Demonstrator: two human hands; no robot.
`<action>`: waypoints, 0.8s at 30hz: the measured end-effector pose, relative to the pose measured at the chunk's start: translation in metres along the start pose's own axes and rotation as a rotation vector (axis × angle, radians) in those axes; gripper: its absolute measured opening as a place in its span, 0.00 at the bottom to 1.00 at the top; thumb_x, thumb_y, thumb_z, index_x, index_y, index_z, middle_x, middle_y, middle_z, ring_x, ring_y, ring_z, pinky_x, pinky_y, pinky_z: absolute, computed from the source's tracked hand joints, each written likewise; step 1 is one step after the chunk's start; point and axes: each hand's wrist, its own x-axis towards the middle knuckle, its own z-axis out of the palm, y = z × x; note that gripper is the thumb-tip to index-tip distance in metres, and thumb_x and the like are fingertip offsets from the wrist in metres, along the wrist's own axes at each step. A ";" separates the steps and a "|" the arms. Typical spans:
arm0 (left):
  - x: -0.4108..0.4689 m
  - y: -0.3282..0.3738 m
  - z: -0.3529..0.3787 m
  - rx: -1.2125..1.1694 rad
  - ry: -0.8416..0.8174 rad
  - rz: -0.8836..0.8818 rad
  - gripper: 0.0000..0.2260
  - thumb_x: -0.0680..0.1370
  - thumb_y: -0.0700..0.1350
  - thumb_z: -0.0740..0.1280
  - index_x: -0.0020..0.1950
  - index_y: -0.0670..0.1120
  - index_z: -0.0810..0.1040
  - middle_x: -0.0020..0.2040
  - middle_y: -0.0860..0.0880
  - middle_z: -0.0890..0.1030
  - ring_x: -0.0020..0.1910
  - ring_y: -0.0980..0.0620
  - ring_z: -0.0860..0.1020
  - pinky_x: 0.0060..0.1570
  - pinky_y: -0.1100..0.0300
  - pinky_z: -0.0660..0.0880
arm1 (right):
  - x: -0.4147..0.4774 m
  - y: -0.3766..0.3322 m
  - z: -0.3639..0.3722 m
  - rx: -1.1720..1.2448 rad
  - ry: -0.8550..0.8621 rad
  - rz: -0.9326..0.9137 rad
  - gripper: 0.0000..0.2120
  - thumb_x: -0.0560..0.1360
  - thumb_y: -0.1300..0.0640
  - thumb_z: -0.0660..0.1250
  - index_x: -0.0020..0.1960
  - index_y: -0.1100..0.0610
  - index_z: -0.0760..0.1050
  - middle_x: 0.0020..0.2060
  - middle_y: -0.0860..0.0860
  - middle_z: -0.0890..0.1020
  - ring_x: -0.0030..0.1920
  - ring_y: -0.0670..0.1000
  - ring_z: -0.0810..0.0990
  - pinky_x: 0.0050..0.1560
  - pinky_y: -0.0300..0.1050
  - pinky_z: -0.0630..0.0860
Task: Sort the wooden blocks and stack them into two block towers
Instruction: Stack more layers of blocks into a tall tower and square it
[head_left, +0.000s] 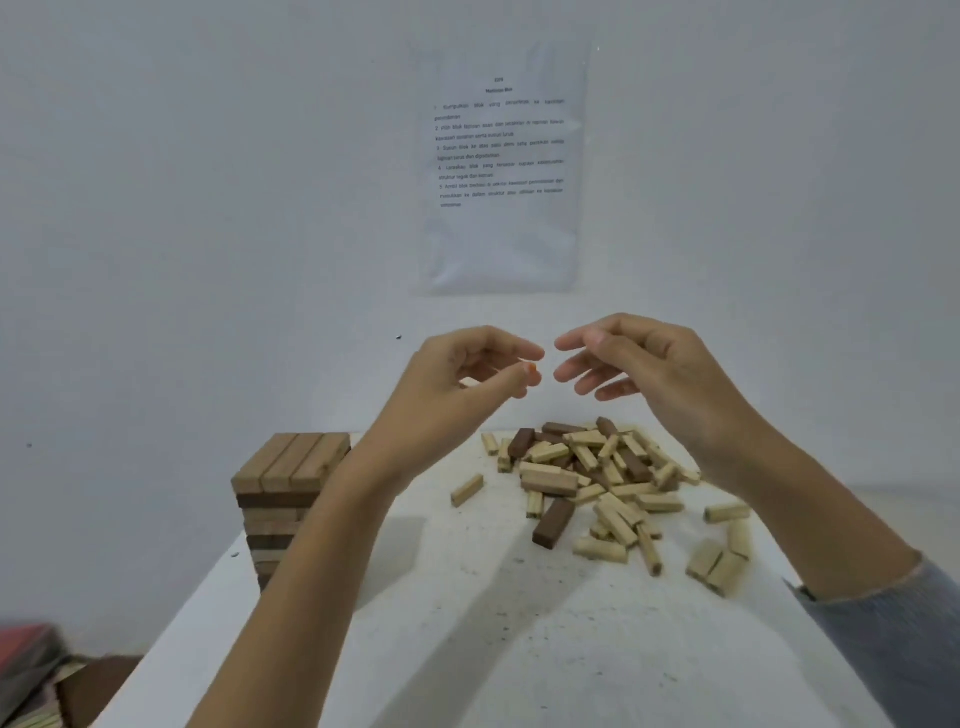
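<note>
A tall tower (289, 475) of wooden blocks stands at the table's left edge, with three tan blocks side by side on top. A loose pile (589, 467) of pale and dark blocks lies at the back right. One dark block (554, 524) lies at the pile's near edge. Both hands are raised above the table, fingertips close together. My left hand (457, 387) has curled fingers, and the end of a small pale block (469, 383) peeks out between them. My right hand (649, 374) hangs with loosely curled fingers and holds nothing.
The white table (467, 634) is speckled with crumbs. Single pale blocks lie scattered right of the pile, with a pair (719, 566) at the near right. A printed sheet (501, 171) is taped to the wall. Red and dark items (28, 654) sit on the floor at lower left.
</note>
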 end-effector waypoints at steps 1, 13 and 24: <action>0.002 -0.005 0.011 0.011 -0.015 -0.019 0.06 0.77 0.42 0.67 0.52 0.49 0.82 0.45 0.52 0.85 0.45 0.56 0.82 0.44 0.67 0.76 | -0.002 0.006 -0.008 -0.014 0.008 0.020 0.11 0.82 0.57 0.59 0.51 0.54 0.81 0.43 0.51 0.86 0.44 0.49 0.82 0.49 0.43 0.77; 0.020 -0.075 0.101 0.239 -0.177 -0.248 0.04 0.76 0.42 0.68 0.48 0.45 0.81 0.45 0.51 0.82 0.41 0.56 0.78 0.44 0.59 0.77 | -0.012 0.084 -0.058 -0.099 0.046 0.263 0.08 0.79 0.61 0.64 0.49 0.55 0.82 0.41 0.51 0.86 0.41 0.49 0.81 0.42 0.37 0.74; 0.018 -0.128 0.132 0.573 -0.290 -0.302 0.14 0.74 0.38 0.69 0.58 0.44 0.76 0.57 0.48 0.75 0.57 0.49 0.74 0.53 0.59 0.73 | 0.000 0.140 -0.063 -0.240 0.092 0.384 0.08 0.77 0.62 0.65 0.46 0.56 0.83 0.41 0.51 0.85 0.37 0.43 0.79 0.35 0.30 0.70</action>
